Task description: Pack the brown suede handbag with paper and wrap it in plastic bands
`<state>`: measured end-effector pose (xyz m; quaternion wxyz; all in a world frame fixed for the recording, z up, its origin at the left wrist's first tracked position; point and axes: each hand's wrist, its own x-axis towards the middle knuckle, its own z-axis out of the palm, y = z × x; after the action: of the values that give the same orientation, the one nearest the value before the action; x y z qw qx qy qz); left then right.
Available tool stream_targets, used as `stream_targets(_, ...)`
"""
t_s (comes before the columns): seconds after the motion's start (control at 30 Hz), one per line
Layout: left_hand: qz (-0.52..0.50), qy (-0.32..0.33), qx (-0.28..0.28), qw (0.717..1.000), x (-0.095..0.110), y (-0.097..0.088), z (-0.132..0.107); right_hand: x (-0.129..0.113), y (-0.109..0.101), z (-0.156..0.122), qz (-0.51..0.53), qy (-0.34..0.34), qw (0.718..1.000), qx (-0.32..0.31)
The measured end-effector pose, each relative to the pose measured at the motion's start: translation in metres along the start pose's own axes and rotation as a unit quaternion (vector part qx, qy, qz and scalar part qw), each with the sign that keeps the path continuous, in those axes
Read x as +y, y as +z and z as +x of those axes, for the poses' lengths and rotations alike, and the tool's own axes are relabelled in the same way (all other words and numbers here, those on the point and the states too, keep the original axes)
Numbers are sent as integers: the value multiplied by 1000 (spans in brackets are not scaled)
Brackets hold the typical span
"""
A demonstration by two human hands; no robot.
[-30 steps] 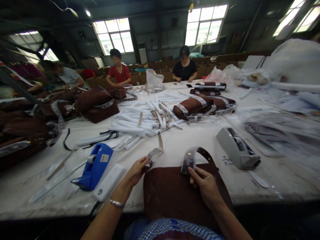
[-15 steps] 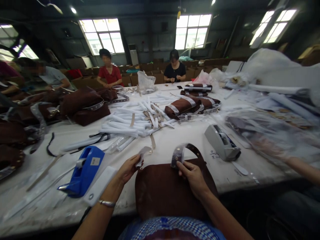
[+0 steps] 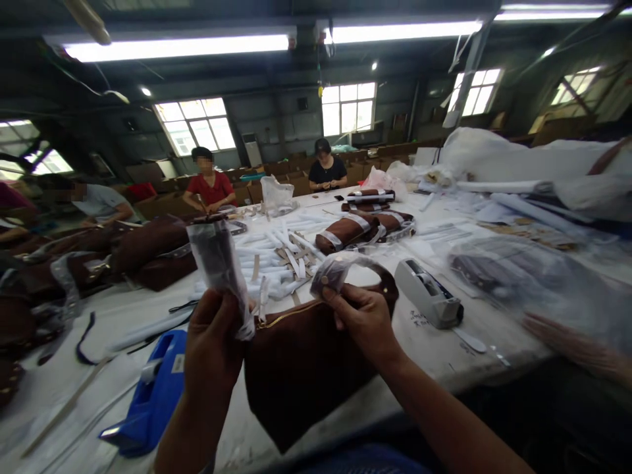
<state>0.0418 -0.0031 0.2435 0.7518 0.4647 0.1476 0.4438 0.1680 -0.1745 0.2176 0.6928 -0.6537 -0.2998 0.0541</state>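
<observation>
A brown suede bag (image 3: 296, 362) with a gold zipper along its top hangs lifted off the white table (image 3: 345, 263) between my hands. My left hand (image 3: 212, 342) is closed around one end of the bag's strap (image 3: 220, 266), which is wrapped in clear plastic and stands upright. My right hand (image 3: 363, 319) is closed on the other strap end (image 3: 336, 273), a plastic-wrapped loop with studs, at the bag's top right corner.
A blue tape dispenser (image 3: 153, 395) sits at lower left, a grey tape dispenser (image 3: 427, 293) to the right. White paper rolls (image 3: 276, 247) fill mid-table. Wrapped brown bags (image 3: 363, 227) and a pile at left (image 3: 148, 253). Three people sit at the far side. Plastic sheeting (image 3: 518, 276) covers the right.
Both hands have raised the bag off the table. My left hand swapped its small plastic scrap for the wrapped strap end and now holds it upright. The camera tilted upward.
</observation>
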Motion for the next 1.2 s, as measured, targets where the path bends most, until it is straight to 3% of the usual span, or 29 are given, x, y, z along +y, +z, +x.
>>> stream_targets(0.1, 51, 8, 10, 999, -1, 2, -12, -3, 4, 9, -20, -32, 998, -54)
stream_targets(0.27, 141, -89, -109, 980, -40, -5, -28, 35, 11, 10, 19, 37, 995, -91)
stream_targets(0.33, 152, -124, -131, 972, -55, -9, -31, 52, 17, 3, 45, 75, 990, -109)
stream_targets(0.43, 130, -164, -97, 973, -68, -15, -35, 67, 28, -9, 80, 119, 981, -133)
stream_targets(0.57, 151, -143, -39, 977, -70, -21, -37, 72, 37, -17, 128, 142, 971, -144)
stream_targets(0.8, 181, -57, -19, 982, -66, -20, -40, 72, 37, -14, 129, 55, 975, -174)
stream_targets(1.03, 219, -40, 68, 972, -77, -16, -43, 72, 37, -17, 90, 4, 974, -206)
stream_targets(1.1, 244, -38, 70, 967, -77, -18, -41, 73, 37, -18, 115, 8, 971, -210)
stream_targets(1.2, 272, -88, 12, 958, -74, -21, -39, 73, 37, -18, 133, 8, 968, -211)
